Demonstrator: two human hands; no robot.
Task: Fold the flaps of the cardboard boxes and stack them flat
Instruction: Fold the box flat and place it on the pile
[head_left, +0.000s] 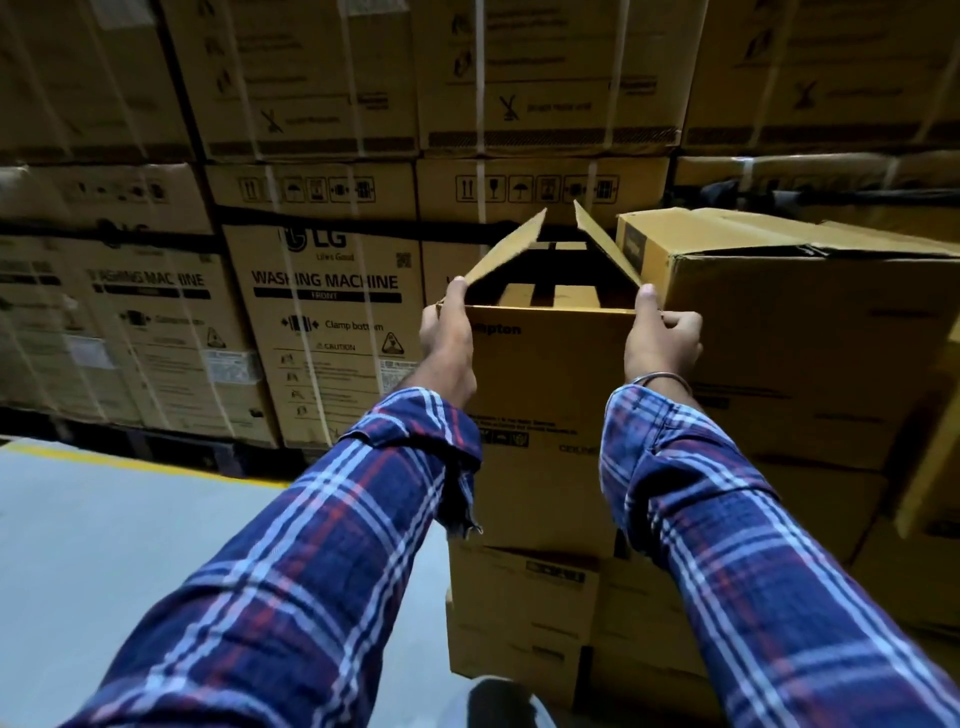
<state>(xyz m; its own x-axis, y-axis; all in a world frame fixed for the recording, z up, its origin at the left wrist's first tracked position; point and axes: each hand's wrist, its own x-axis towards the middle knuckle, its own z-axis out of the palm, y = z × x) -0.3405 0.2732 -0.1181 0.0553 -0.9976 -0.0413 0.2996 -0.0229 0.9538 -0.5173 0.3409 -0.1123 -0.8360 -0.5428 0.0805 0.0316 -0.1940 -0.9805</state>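
Open-topped cardboard box (545, 395): plain brown corrugated, dark printed lettering partly readable on the near face, more small print lower down. It is standing upright on top of a stack of similar boxes (524, 613), just beside a closed box (789, 332) on its right. Long axis is running vertically; the opening is facing up.

Left flap (506, 254) and right flap (605, 247) are both standing up, each leaning inward toward the other, tips apart. Bands of dark and tan are showing inside the opening.

Left hand (449, 338) is gripping the near left corner, thumb up against the left flap's base. Right hand (657, 340) is gripping the near right corner, thumb at the right flap's base, fingers curled round the side.

Background: strapped washing machine cartons (322, 322).
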